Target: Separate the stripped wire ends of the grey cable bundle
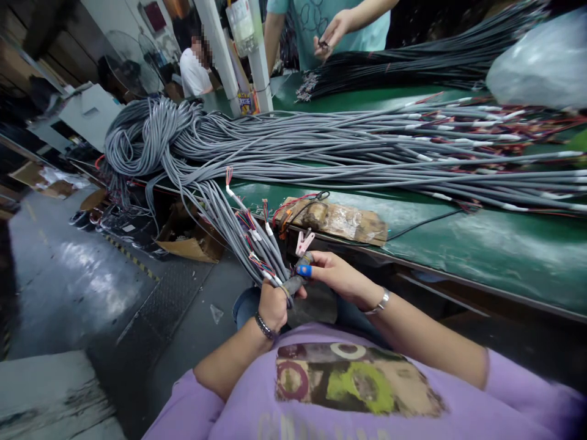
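Note:
My left hand (274,305) is closed around the lower part of a bundle of grey cables (215,205), close to my lap. Several stripped ends with thin coloured wires (262,264) stick up beside it. A grey wrapped, stick-like piece (293,285) with a yellowish band lies across the cables at this hand. Its upper end is between the fingers of my right hand (328,272), whose thumb wears blue tape (304,270). Just above those fingers, a pale pink clothes peg (304,243) stands at the table edge. What lies inside my left palm is hidden.
Long grey cables (321,137) cover much of the green table (495,253), coiled at the left. A wooden block (348,221) with wires sits at the edge. Across the table, a person's hand (334,33) is above black cables (413,61). An open carton (190,241) is below left.

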The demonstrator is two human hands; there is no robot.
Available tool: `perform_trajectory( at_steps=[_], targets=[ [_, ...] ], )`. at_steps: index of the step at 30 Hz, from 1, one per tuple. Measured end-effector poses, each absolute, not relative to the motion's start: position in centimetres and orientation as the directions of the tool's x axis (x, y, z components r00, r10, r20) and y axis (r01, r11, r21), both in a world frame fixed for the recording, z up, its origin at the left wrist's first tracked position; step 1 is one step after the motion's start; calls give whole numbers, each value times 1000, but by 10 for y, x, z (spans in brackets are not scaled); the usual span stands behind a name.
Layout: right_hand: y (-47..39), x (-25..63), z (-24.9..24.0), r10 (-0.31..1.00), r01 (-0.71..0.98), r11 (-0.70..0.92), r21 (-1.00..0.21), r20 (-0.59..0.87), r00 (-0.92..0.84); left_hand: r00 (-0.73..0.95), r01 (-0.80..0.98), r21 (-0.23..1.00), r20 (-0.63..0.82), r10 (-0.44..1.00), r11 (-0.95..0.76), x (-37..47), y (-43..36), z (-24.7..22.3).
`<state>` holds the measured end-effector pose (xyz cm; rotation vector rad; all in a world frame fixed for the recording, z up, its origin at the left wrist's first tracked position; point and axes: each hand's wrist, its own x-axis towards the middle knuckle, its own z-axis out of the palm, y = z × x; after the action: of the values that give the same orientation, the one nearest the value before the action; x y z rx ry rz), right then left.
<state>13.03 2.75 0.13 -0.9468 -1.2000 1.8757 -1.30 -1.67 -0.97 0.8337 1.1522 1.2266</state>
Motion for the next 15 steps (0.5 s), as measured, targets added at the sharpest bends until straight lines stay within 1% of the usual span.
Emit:
perform_trajectory(
  at_steps=[2,4,7,9,11,13,15],
  targets=[
    [28,128,-3,882,-192,-305,-933,-200,-427,-63,-290,938,-218,974,192,-13,-17,-9],
    [31,127,-8,905,-267,-337,-903,-233,-355,-91,-317,931,-220,971,181,-13,-17,-6],
    [37,128,-13,910,-448,-408,-796,-313,-272,-128,-356,920,-219,967,161,-12,-16,0],
    [42,128,-13,885,-537,-464,-705,-343,-314,-149,-392,906,-236,960,161,-10,-14,4],
    [46,126,-10,863,-580,-502,-642,-333,-379,-170,-425,889,-260,951,168,-7,-11,7],
    [49,123,-8,866,-599,-494,-631,-292,-406,-189,-454,875,-278,942,167,-2,-8,10],
    [52,120,-8,883,-616,-459,-640,-255,-393,-198,-475,865,-283,939,160,2,-5,12]
  ],
)
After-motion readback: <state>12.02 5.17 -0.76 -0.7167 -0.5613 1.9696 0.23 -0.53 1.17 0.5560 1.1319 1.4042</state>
